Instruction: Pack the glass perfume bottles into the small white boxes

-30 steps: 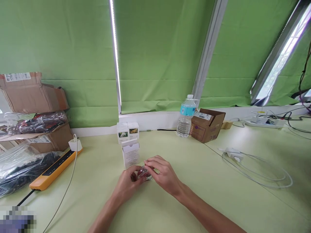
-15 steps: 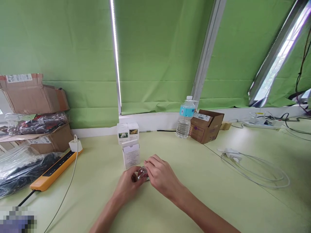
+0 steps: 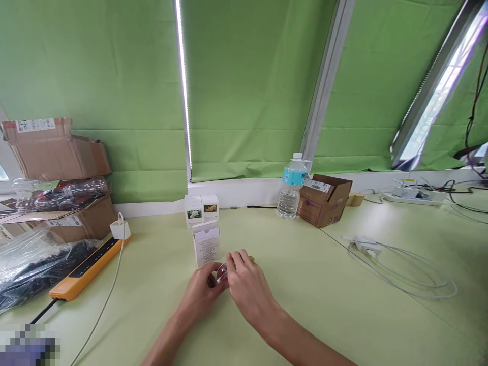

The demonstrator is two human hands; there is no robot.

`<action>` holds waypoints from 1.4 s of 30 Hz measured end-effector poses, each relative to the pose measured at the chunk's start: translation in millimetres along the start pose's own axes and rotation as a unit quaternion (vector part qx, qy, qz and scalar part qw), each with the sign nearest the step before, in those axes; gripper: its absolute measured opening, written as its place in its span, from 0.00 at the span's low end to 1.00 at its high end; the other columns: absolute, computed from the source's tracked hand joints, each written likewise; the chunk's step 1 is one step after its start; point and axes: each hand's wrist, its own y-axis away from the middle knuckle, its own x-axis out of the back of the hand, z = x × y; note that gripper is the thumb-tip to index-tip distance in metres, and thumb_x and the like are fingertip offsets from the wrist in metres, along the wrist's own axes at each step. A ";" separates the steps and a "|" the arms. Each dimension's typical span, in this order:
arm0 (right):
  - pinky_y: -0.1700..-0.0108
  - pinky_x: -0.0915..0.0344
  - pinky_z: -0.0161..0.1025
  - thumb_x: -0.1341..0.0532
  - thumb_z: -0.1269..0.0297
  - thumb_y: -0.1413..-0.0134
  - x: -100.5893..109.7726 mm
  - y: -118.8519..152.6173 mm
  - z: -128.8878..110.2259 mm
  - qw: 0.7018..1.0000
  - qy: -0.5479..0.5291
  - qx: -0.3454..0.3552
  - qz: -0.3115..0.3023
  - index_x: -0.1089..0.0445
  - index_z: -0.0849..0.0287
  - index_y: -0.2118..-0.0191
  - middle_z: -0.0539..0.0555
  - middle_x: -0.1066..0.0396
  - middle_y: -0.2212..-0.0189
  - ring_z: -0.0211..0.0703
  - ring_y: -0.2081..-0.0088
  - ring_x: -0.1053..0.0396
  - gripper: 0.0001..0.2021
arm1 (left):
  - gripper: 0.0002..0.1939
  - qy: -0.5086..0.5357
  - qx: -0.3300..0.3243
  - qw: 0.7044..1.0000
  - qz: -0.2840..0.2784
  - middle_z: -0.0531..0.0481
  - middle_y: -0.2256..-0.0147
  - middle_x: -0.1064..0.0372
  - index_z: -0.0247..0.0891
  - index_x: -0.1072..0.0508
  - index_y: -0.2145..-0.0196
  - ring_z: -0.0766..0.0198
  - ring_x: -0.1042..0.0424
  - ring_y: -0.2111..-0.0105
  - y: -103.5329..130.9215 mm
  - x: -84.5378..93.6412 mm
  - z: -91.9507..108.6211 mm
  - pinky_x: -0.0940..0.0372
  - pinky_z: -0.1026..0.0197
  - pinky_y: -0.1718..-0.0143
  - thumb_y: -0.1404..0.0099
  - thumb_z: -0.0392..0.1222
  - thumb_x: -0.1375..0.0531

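Note:
My left hand (image 3: 202,287) is closed round the left side of a small clear glass container (image 3: 221,273) with something dark reddish in it, low over the table. My right hand (image 3: 246,279) lies against the container's right side, its fingers bent and close together, covering part of it. A small yellowish round piece (image 3: 252,259) shows at the far edge of my right fingers; what else they hold is hidden. Just behind my left hand stands an open white box (image 3: 207,246). Two closed white boxes (image 3: 202,210) with flower pictures stand behind it.
A water bottle (image 3: 290,190) and a brown carton (image 3: 324,201) stand at the back. On the left are an orange power strip (image 3: 86,272), stacked cartons (image 3: 61,152) and plastic-wrapped items (image 3: 41,264). A white cable with an adapter (image 3: 366,246) lies to the right.
My right hand has turned, its fingers now reaching forward over the container's right side. The yellowish piece has come into sight beside them. My left hand keeps its place.

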 end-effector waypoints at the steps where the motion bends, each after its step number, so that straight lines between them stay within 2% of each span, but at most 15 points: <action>1: 0.70 0.35 0.43 0.40 0.83 0.57 -1.4 1.2 0.7 1.000 -0.005 0.000 0.007 0.32 0.60 0.67 0.61 0.31 0.66 0.53 0.61 0.35 0.12 | 0.09 -0.001 0.000 1.000 -0.001 0.56 0.77 0.38 0.39 0.28 0.64 0.69 0.44 0.78 0.1 0.5 0.6 0.46 0.67 0.75 0.43 0.42 0.43; 6: 0.64 0.35 0.43 0.39 0.84 0.56 -5.0 3.9 7.5 0.999 -0.030 -0.004 0.022 0.32 0.61 0.60 0.58 0.31 0.65 0.52 0.60 0.34 0.16 | 0.09 -0.001 0.007 1.000 -0.005 0.56 0.75 0.38 0.39 0.29 0.66 0.69 0.43 0.78 -0.3 1.4 1.9 0.46 0.67 0.76 0.42 0.46 0.42; 9: 0.65 0.36 0.42 0.40 0.82 0.51 -5.4 3.3 11.6 0.999 -0.037 -0.008 0.025 0.33 0.61 0.56 0.57 0.30 0.66 0.49 0.61 0.34 0.16 | 0.10 0.002 0.006 1.000 -0.005 0.57 0.75 0.37 0.40 0.29 0.65 0.69 0.41 0.77 -0.7 0.0 0.5 0.46 0.67 0.75 0.42 0.47 0.42; 12: 0.65 0.37 0.41 0.43 0.78 0.44 -5.8 2.3 15.1 0.998 -0.048 -0.005 0.027 0.32 0.59 0.59 0.55 0.30 0.68 0.47 0.63 0.34 0.09 | 0.10 0.002 0.002 1.000 -0.006 0.56 0.74 0.37 0.40 0.29 0.64 0.69 0.40 0.77 -0.9 -1.2 -1.2 0.46 0.67 0.75 0.41 0.48 0.42; 15: 0.65 0.38 0.41 0.44 0.75 0.40 -5.9 1.8 17.6 0.998 -0.060 -0.004 0.030 0.32 0.59 0.61 0.54 0.29 0.69 0.46 0.64 0.33 0.07 | 0.11 0.001 0.000 1.000 -0.006 0.56 0.74 0.36 0.39 0.29 0.64 0.69 0.40 0.77 -1.2 -1.6 -2.3 0.46 0.67 0.75 0.41 0.49 0.42; 21: 0.67 0.42 0.40 0.46 0.73 0.38 -3.0 2.4 16.7 0.997 -0.071 -0.010 0.027 0.33 0.57 0.64 0.53 0.29 0.70 0.45 0.66 0.33 0.07 | 0.10 0.000 -0.002 1.000 -0.006 0.56 0.73 0.35 0.40 0.28 0.63 0.69 0.40 0.77 -1.4 -1.2 -3.0 0.45 0.67 0.75 0.40 0.46 0.42; 25: 0.69 0.44 0.40 0.46 0.65 0.36 2.9 1.1 16.1 0.996 -0.080 -0.034 0.033 0.32 0.57 0.58 0.54 0.27 0.69 0.45 0.66 0.32 0.07 | 0.10 0.002 -0.004 1.000 -0.005 0.55 0.73 0.34 0.40 0.28 0.63 0.69 0.40 0.77 -1.4 -1.0 -1.9 0.45 0.67 0.75 0.40 0.47 0.42; 27: 0.68 0.44 0.39 0.47 0.59 0.35 6.2 -0.9 22.5 0.993 -0.098 -0.055 0.040 0.31 0.57 0.56 0.55 0.26 0.67 0.45 0.64 0.31 0.11 | 0.11 0.000 -0.001 1.000 -0.004 0.55 0.73 0.33 0.40 0.27 0.64 0.68 0.40 0.77 -1.2 -0.6 -0.6 0.44 0.67 0.74 0.40 0.47 0.42; 29: 0.66 0.43 0.39 0.50 0.59 0.33 7.7 -3.5 35.9 0.989 -0.112 -0.087 0.042 0.30 0.56 0.56 0.55 0.25 0.64 0.46 0.62 0.31 0.13 | 0.12 -0.004 0.011 1.000 -0.005 0.54 0.73 0.32 0.40 0.26 0.62 0.67 0.39 0.77 -0.7 0.0 0.5 0.44 0.66 0.74 0.41 0.48 0.41; 31: 0.63 0.43 0.39 0.53 0.62 0.32 5.7 -5.6 54.3 0.983 -0.118 -0.136 0.023 0.30 0.56 0.56 0.56 0.26 0.60 0.47 0.57 0.31 0.15 | 0.14 -0.008 0.022 1.000 -0.009 0.54 0.74 0.31 0.40 0.26 0.59 0.66 0.39 0.77 0.1 0.5 1.0 0.44 0.65 0.75 0.41 0.49 0.41; 33: 0.60 0.42 0.40 0.54 0.64 0.33 -0.3 -6.0 72.2 0.973 -0.138 -0.183 -0.038 0.29 0.57 0.57 0.57 0.26 0.58 0.49 0.54 0.32 0.16 | 0.15 -0.008 0.021 1.000 -0.012 0.54 0.74 0.31 0.41 0.26 0.59 0.66 0.39 0.77 0.8 0.8 0.4 0.45 0.65 0.75 0.41 0.49 0.41; 35: 0.59 0.42 0.40 0.51 0.65 0.35 -9.8 -4.0 84.4 0.962 -0.163 -0.195 -0.099 0.28 0.58 0.58 0.58 0.26 0.58 0.50 0.54 0.32 0.14 | 0.14 -0.006 0.013 1.000 -0.013 0.54 0.74 0.31 0.42 0.26 0.58 0.66 0.39 0.76 1.0 0.7 -1.0 0.45 0.65 0.74 0.41 0.49 0.41; 39: 0.60 0.40 0.39 0.42 0.65 0.44 -32.2 3.3 87.6 0.953 -0.195 -0.185 -0.141 0.30 0.59 0.55 0.58 0.26 0.59 0.50 0.56 0.30 0.11 | 0.13 -0.009 0.013 1.000 -0.011 0.55 0.74 0.33 0.43 0.26 0.60 0.66 0.39 0.75 0.5 -0.2 -3.5 0.45 0.65 0.74 0.40 0.49 0.41; 42: 0.65 0.41 0.38 0.40 0.68 0.48 -43.5 5.6 84.8 0.945 -0.220 -0.189 -0.154 0.30 0.59 0.60 0.56 0.25 0.64 0.47 0.63 0.28 0.09 | 0.13 -0.014 0.018 1.000 -0.013 0.55 0.75 0.34 0.43 0.26 0.59 0.66 0.39 0.75 0.5 -0.5 -3.9 0.45 0.65 0.74 0.40 0.49 0.41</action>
